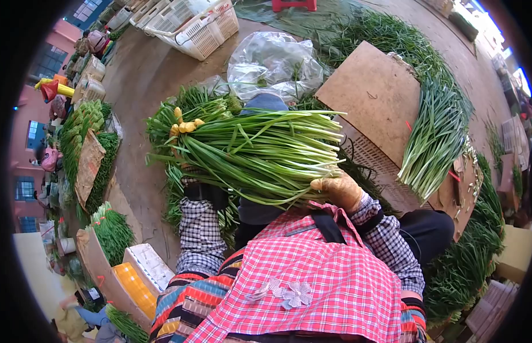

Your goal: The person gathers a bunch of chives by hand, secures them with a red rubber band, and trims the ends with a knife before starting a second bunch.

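A large bunch of long green chives point(266, 151) lies across my lap, its pale stem ends to the right and its leafy tips to the left. My left hand point(185, 124), in a yellow glove, is wrapped round the leafy end; its fingertips show on top and the rest is hidden beneath the leaves. At the lower stem ends is my right hand point(339, 190), in a stained tan glove, with its thumb against the stems and its other fingers partly hidden.
A brown board point(373, 94) rests on a crate point(372, 168) to the right, beside a loose pile of chives point(437, 131). Ahead are clear plastic bags point(274, 63) and a white basket point(206, 31). Tied bunches point(112, 231) stand at left, and people are in the background.
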The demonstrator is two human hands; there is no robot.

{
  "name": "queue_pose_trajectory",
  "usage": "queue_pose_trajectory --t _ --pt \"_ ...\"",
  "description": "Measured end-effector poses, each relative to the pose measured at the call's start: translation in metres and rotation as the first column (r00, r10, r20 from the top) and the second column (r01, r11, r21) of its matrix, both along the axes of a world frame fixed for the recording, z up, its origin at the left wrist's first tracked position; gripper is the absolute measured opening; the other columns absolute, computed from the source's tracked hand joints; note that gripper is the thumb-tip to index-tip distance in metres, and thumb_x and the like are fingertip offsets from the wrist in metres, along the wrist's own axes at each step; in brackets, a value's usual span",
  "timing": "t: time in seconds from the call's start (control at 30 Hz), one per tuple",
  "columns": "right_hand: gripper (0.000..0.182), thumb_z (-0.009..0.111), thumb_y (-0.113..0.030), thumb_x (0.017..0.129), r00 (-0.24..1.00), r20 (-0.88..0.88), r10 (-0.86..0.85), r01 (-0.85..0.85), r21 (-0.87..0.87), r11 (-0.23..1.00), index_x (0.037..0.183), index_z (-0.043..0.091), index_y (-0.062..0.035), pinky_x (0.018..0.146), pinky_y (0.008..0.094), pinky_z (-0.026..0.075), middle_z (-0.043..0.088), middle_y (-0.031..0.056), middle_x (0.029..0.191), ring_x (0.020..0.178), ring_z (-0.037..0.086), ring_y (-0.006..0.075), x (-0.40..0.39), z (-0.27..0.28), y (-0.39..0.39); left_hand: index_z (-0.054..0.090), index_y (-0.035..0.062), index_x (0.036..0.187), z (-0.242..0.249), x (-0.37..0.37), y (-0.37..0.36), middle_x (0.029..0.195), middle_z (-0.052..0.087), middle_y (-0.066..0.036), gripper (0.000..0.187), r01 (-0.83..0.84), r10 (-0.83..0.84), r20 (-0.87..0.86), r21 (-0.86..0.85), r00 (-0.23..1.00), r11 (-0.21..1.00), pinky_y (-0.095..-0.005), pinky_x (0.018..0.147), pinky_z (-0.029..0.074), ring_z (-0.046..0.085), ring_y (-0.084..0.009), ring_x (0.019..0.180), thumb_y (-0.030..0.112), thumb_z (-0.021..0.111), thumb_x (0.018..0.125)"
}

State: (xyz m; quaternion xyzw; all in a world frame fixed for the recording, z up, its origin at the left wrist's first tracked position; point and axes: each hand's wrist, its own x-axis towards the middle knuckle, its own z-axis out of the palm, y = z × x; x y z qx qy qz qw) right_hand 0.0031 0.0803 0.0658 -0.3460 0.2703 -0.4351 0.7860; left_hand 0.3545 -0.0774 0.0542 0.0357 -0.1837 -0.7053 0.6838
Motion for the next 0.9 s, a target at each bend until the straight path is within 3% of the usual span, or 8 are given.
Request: queue_pose_trajectory --t 0.13,0.2,0.23,0.33,0.37,0.47,0.8,0.9 --pt "0.059 0.07 -0.024 0.081 0.997 -0.08 0.021 -0.019 0.031 0.999 0.13 0.049 0.0017 0.104 0.0356 0.037 0.053 0.0122 0.131 0.119 0.05 0.0232 -0.004 0.007 0.002 0.044 0.0014 0.134 0.003 -0.005 0.002 0.085 0.067 -0.006 0.043 0.059 -0.06 -0.015 -0.042 0.998 0.997 -0.0382 0.1 0.039 0.06 -0.0171 0.082 0.021 0.048 0.096" --pt "0.055 0.068 -0.023 0.084 0.956 -0.27 0.115 -0.122 -0.006 0.993 0.13 0.05 0.0001 0.104 0.0346 0.038 0.054 0.011 0.13 0.118 0.051 0.022 -0.01 0.011 0.002 0.044 0.0014 0.134 0.007 -0.006 0.002 0.086 0.067 -0.006 0.043 0.124 -0.129 -0.049 -0.092 0.99 0.988 -0.0383 0.101 0.039 0.06 -0.0176 0.082 0.021 0.048 0.096" --pt "0.053 0.068 -0.022 0.084 0.966 -0.239 0.103 -0.125 -0.076 0.989 0.13 0.05 -0.0011 0.103 0.0347 0.038 0.056 0.0105 0.128 0.117 0.051 0.0213 -0.007 0.017 0.002 0.045 0.0014 0.134 0.011 -0.004 0.001 0.086 0.067 -0.007 0.043 0.15 -0.157 -0.055 -0.121 0.986 0.981 -0.0383 0.101 0.039 0.06 -0.0179 0.082 0.021 0.048 0.096" --pt "0.051 0.067 -0.014 0.083 0.979 -0.191 0.067 -0.047 0.107 0.993 0.13 0.05 -0.0003 0.102 0.0341 0.039 0.057 0.0103 0.127 0.115 0.053 0.0211 -0.006 -0.001 0.006 0.044 0.0004 0.134 0.003 0.001 -0.004 0.086 0.066 -0.007 0.043 0.154 -0.167 -0.086 -0.145 0.982 0.977 -0.0388 0.102 0.039 0.06 -0.0198 0.082 0.02 0.047 0.096" --pt "0.049 0.069 -0.012 0.083 0.998 -0.054 0.015 -0.008 0.127 0.992 0.128 0.052 -0.0018 0.098 0.0325 0.043 0.058 0.0091 0.124 0.111 0.055 0.0194 -0.002 0.008 0.006 0.044 -0.0001 0.134 0.002 0.0 -0.003 0.084 0.065 -0.006 0.043 0.136 -0.151 -0.103 -0.134 0.983 0.982 -0.0391 0.101 0.04 0.06 -0.02 0.081 0.019 0.046 0.096" --pt "0.047 0.069 -0.012 0.083 0.984 -0.165 0.067 -0.04 0.165 0.986 0.127 0.053 -0.0016 0.097 0.0322 0.043 0.06 0.0085 0.122 0.11 0.056 0.0194 -0.003 0.02 0.007 0.042 -0.0001 0.135 0.001 0.001 -0.001 0.083 0.065 -0.006 0.044 0.089 -0.096 -0.096 -0.074 0.991 0.993 -0.0395 0.101 0.041 0.06 -0.0199 0.08 0.019 0.046 0.096" --pt "0.058 0.073 -0.017 0.082 0.908 -0.18 0.378 -0.373 0.066 0.926 0.133 0.049 -0.0032 0.101 0.032 0.04 0.057 0.0087 0.128 0.117 0.05 0.0178 -0.009 0.034 0.003 0.041 -0.0013 0.135 -0.005 0.002 -0.006 0.082 0.065 -0.005 0.046 0.075 -0.079 -0.037 -0.11 0.996 0.991 -0.0384 0.099 0.04 0.059 -0.0186 0.079 0.019 0.049 0.094" --pt "0.06 0.076 -0.014 0.079 0.837 -0.391 0.382 -0.43 -0.04 0.902 0.132 0.049 -0.004 0.096 0.0303 0.042 0.059 0.008 0.124 0.112 0.052 0.0161 -0.009 0.025 0.005 0.041 -0.0018 0.135 -0.005 0.003 -0.007 0.085 0.066 -0.007 0.046 0.093 -0.098 -0.029 -0.139 0.995 0.986 -0.0389 0.1 0.039 0.06 -0.0198 0.081 0.018 0.05 0.094"
